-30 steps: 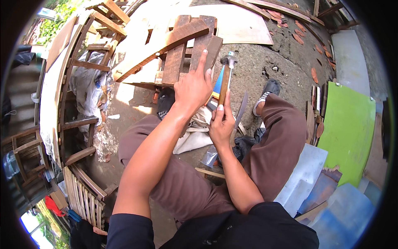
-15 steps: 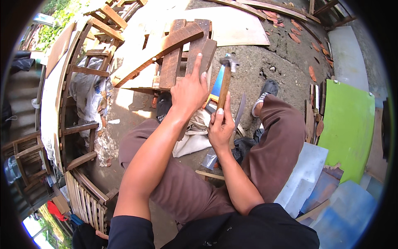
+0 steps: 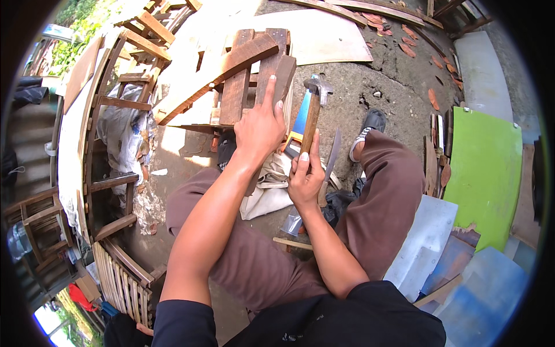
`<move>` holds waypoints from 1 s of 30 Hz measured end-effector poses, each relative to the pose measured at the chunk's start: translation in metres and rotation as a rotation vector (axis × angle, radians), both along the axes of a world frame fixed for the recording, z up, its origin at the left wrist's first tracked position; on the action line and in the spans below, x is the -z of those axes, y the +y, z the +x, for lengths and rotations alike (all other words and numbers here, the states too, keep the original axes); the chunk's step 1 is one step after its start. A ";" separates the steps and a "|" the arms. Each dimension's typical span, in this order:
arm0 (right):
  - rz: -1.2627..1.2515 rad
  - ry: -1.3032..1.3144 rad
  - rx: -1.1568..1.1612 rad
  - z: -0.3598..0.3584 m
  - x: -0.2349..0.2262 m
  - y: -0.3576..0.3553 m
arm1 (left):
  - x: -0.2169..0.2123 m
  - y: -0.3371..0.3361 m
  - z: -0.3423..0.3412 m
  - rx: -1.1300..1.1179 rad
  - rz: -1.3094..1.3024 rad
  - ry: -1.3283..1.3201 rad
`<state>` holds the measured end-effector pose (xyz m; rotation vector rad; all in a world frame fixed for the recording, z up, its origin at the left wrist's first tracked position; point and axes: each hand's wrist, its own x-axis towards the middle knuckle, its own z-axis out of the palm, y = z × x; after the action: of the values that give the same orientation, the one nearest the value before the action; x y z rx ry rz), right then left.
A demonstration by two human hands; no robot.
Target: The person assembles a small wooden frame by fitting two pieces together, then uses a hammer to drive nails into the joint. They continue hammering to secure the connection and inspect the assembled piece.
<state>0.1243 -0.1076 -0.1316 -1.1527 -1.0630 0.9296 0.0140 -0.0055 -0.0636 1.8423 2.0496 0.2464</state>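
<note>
My left hand (image 3: 258, 128) is wrapped round a short brown piece of wood (image 3: 284, 77), index finger stretched along it. The wood's upper end shows past my fingers, and the hand hides its middle. In my right hand (image 3: 306, 182) is a claw hammer (image 3: 312, 124), gripped by its wooden handle, head up and pointing away from me. Beyond my left hand stands a low wooden bench of slats (image 3: 234, 107), with a loose plank (image 3: 222, 72) lying slantwise across it. Behind the hammer is a handsaw (image 3: 302, 118) with a blue blade and orange-black handle.
A long bare blade (image 3: 333, 156) stands just right of my right hand. Pale cloth (image 3: 266, 199) lies between my legs. Wooden frames (image 3: 121, 182) line the left side. A green board (image 3: 485, 173) and bluish sheets (image 3: 422, 248) lie at the right.
The view has shifted slightly, so most things sit a little further left. Both hands keep their holds on the wood and the hammer.
</note>
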 end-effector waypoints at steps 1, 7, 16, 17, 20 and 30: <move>-0.150 -0.046 -0.044 -0.001 0.001 -0.002 | 0.000 -0.001 0.000 -0.002 -0.005 -0.001; -0.373 -0.007 -0.056 0.003 0.006 -0.005 | -0.003 0.003 0.000 -0.002 -0.003 -0.005; -0.365 0.185 -0.090 0.005 0.016 0.000 | 0.010 0.015 -0.037 -0.029 -0.005 -0.100; -0.343 0.232 -0.083 0.006 0.016 -0.001 | 0.012 0.018 -0.047 -0.039 -0.058 -0.149; -0.355 0.260 -0.111 0.012 0.011 -0.003 | 0.020 0.020 -0.064 -0.051 -0.086 -0.142; -0.484 0.446 -0.118 0.032 -0.027 -0.011 | 0.027 0.008 -0.053 -0.012 -0.088 -0.051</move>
<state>0.1561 -0.1187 -0.1042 -1.1962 -0.5581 1.5110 -0.0386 0.0028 -0.0901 1.7540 2.0050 0.2006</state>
